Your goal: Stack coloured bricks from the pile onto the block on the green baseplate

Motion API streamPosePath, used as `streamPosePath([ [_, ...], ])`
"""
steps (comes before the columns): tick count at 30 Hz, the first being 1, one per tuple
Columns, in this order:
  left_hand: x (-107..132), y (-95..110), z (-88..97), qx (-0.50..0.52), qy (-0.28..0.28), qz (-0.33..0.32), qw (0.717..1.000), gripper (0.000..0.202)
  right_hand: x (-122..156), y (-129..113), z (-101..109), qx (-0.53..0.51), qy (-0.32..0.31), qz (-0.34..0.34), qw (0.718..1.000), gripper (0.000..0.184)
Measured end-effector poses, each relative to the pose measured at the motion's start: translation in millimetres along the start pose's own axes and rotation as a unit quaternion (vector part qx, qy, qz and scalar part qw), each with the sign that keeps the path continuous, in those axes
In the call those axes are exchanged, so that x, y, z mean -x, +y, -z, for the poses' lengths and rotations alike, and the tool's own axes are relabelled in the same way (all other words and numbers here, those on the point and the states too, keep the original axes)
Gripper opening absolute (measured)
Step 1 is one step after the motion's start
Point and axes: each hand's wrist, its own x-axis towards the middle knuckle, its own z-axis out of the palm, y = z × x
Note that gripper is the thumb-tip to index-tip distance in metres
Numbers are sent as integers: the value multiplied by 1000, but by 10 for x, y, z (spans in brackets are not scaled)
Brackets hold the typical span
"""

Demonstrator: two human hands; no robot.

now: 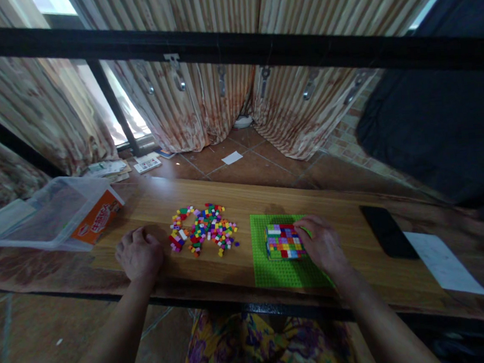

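Note:
My right hand [321,242] is over the right side of a multicoloured block of building bricks [283,241]. Its thumb and fingers are pressed together at the block's upper right corner; whatever sits between the fingertips is too small to make out. Under the block lies a green studded baseplate [267,278]. My left hand [140,252] rests on the wooden table with its fingers loosely spread and nothing visible in them. Just right of it spreads a loose pile of small coloured bricks [206,227].
A clear plastic bin [58,211] with an orange label stands at the left end of the wooden table [228,267]. Toward the right lie a black phone [388,231] and a white sheet of paper [446,262]. A dark metal bar [230,47] crosses above, before striped curtains.

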Motion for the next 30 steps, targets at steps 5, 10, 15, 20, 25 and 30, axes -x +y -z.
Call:
streamPosePath([
  [5,-6,-12,-13,-1,-1,2,1000,43,36,29,-17,-9,1,4,1000,26],
  [10,-7,3,10,1,-8,3,1000,43,52,40,-62,-31,4,-19,999,25],
  [15,0,11,23,4,-10,6,1000,43,48,-1,-103,-105,31,-106,988,22],
  [20,-2,7,16,7,-4,2,1000,42,39,31,-174,-269,39,-257,927,26],
  [25,0,14,20,7,-3,5,1000,42,15,87,-234,-433,46,-358,826,38],
  [30,3,8,16,-3,-2,-6,1000,43,-15,76,-223,-490,30,-386,781,39],
])
